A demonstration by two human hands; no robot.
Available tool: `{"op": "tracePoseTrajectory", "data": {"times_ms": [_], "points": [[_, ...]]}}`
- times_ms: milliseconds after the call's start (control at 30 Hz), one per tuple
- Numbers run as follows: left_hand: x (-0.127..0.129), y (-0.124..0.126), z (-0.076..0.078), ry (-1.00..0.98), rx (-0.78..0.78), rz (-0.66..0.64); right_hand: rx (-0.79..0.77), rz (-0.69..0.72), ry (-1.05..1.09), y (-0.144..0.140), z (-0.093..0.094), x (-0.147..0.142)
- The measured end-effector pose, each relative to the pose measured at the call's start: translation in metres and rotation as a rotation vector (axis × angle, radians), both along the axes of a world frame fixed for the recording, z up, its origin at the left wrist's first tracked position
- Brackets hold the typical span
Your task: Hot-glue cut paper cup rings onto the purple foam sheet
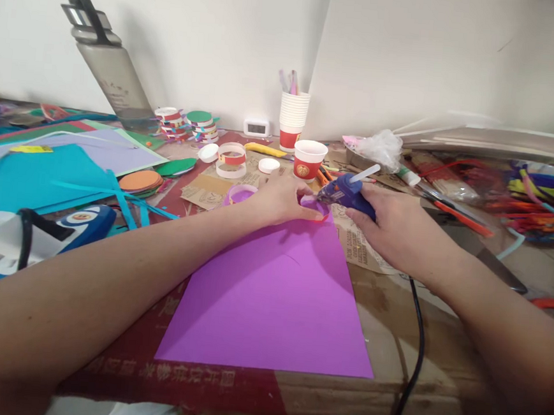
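My right hand point(393, 220) is wrapped round a blue glue gun point(348, 194) with a pale glue stick poking out of its back end. The gun's nozzle points left, at the rim of a paper ring point(323, 212) on the far right corner of a purple sheet point(274, 297). My left hand point(284, 202) has its thumb and fingers closed on that ring's left side. Another paper ring point(240, 194) sits on the sheet's far left corner, partly behind my left hand. Farther back, a red-and-white ring point(231, 159) stands on brown paper.
A red-and-white paper cup point(309, 160) and a cup stack point(292, 119) stand at the back. Coloured sheets point(54, 174), a bottle point(111, 60) and a blue-and-white tool point(74, 230) lie left. Pipe cleaners point(546, 197) are heaped right. A black cord point(416, 353) hangs over the front edge.
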State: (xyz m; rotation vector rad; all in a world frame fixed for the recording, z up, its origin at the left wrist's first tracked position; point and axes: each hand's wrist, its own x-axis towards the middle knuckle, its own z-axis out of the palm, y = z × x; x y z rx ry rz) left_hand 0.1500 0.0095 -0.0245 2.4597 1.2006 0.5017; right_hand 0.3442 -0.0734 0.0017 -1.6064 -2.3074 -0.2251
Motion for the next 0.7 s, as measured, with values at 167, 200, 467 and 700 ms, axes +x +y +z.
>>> {"op": "tracePoseTrajectory", "data": {"times_ms": [167, 200, 467, 700], "points": [[0.0006, -0.0021, 0.0032, 0.005, -0.022, 0.036, 0.029, -0.055, -0.049, -0.0024, 0.0015, 0.0037], [0.0007, -0.0022, 0.0034, 0.008, -0.023, 0.039, 0.030, -0.058, -0.053, -0.0022, 0.0014, 0.0040], [0.0004, -0.0011, 0.0028, 0.008, 0.006, 0.020, -0.001, 0.011, 0.021, -0.0017, 0.0011, 0.0008], [-0.0007, -0.0014, 0.0003, 0.033, 0.098, 0.056, 0.005, -0.001, 0.043, -0.0027, 0.0032, -0.0020]]}}
